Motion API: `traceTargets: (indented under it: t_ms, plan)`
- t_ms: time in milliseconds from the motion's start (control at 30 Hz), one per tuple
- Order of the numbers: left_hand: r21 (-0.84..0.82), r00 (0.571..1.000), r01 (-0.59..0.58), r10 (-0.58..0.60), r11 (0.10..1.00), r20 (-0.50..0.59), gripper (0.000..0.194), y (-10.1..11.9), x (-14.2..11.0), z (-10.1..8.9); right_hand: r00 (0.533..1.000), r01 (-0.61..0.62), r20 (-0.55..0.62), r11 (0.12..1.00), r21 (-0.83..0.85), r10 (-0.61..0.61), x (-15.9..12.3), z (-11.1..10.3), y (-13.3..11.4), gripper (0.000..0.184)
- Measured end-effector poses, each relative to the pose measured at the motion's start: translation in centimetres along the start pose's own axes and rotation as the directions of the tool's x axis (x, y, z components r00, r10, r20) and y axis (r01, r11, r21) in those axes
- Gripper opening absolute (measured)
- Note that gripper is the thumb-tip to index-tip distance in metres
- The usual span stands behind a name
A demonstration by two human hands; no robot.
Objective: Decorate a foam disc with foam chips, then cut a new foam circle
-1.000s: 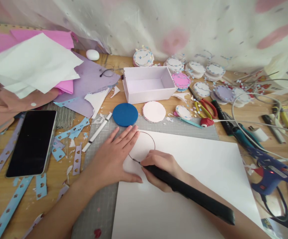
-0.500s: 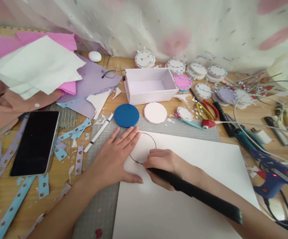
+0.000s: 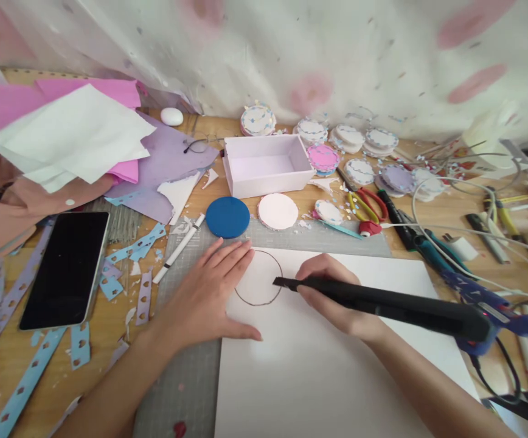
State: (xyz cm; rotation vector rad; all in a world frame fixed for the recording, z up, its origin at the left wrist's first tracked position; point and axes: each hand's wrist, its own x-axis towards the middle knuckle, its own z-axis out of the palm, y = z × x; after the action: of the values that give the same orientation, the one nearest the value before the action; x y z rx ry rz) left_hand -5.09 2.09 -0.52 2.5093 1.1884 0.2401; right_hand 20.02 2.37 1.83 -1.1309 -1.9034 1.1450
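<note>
My left hand (image 3: 209, 292) lies flat with fingers spread on the top left corner of a large white sheet (image 3: 337, 377), beside a dark circle outline (image 3: 258, 278) marked on it. My right hand (image 3: 332, 292) grips a long black cutting tool (image 3: 382, 302) held nearly level, its tip at the circle's right edge. The sheet rests on a grey cutting mat (image 3: 182, 377).
A blue disc (image 3: 227, 217) and a pale pink disc (image 3: 277, 211) sit just beyond the mat, behind them an open white box (image 3: 267, 165). A black phone (image 3: 66, 267) lies left among paper strips. Scissors (image 3: 368, 207), a glue gun (image 3: 487, 298), cables and decorated discs crowd the right.
My right hand has swung from the circle's lower side to its right edge, and the black tool has turned from slanting down-right to nearly level. The circle outline now reads closed. My left hand stays put.
</note>
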Motion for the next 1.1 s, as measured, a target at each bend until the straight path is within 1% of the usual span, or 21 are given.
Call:
traceTargets:
  t_ms: [67,167,267,367,433,533,700,800,900,1100]
  plan:
    - [-0.017,1.0,-0.009,0.009,1.0,0.012,0.115,-0.2,-0.1,-0.1,1.0,-0.022,0.011,1.0,0.016,0.022,-0.2,0.9,-0.5,0.014]
    - [-0.004,1.0,-0.002,0.003,1.0,0.026,0.118,-0.4,-0.2,0.1,0.999,-0.018,0.03,1.0,0.021,0.018,-0.3,3.1,-0.9,0.021]
    - [0.01,0.999,0.007,-0.007,1.0,0.04,0.121,-0.6,-0.3,0.4,1.0,0.021,-0.002,1.0,0.002,-0.021,-0.2,5.1,-0.7,0.021]
    - [0.009,0.999,0.007,-0.007,1.0,0.042,0.12,-0.5,-0.4,0.6,0.996,0.081,-0.026,0.997,0.003,-0.081,-0.2,6.2,-0.3,0.022]
    - [0.018,0.999,0.011,-0.012,1.0,0.042,0.12,-0.5,-0.5,0.6,0.992,0.121,-0.024,0.993,0.007,-0.121,-0.2,6.4,-0.1,0.022]
    - [0.026,0.999,0.021,-0.023,0.999,0.046,0.122,-0.3,-0.5,0.5,0.989,0.145,-0.022,0.989,-0.01,-0.145,-0.1,6.3,0.0,0.022]
    - [0.011,0.998,0.034,-0.034,0.999,0.058,0.122,-0.2,-0.3,0.5,0.978,0.207,0.02,0.978,-0.012,-0.207,-0.1,6.5,0.2,0.025]
    - [0.016,0.997,0.041,-0.042,0.999,0.068,0.12,-0.2,-0.3,0.4,0.964,0.261,0.06,0.965,-0.016,-0.26,-0.1,6.8,0.6,0.024]
    - [0.018,0.996,0.048,-0.049,0.999,0.074,0.119,-0.2,-0.3,0.5,0.944,0.313,0.123,0.948,-0.06,-0.305,-0.2,7.0,0.9,0.021]
    - [-0.003,0.996,0.055,-0.055,0.998,0.077,0.122,-0.2,-0.3,0.6,0.924,0.349,0.211,0.93,-0.119,-0.319,-0.1,6.6,0.9,0.024]
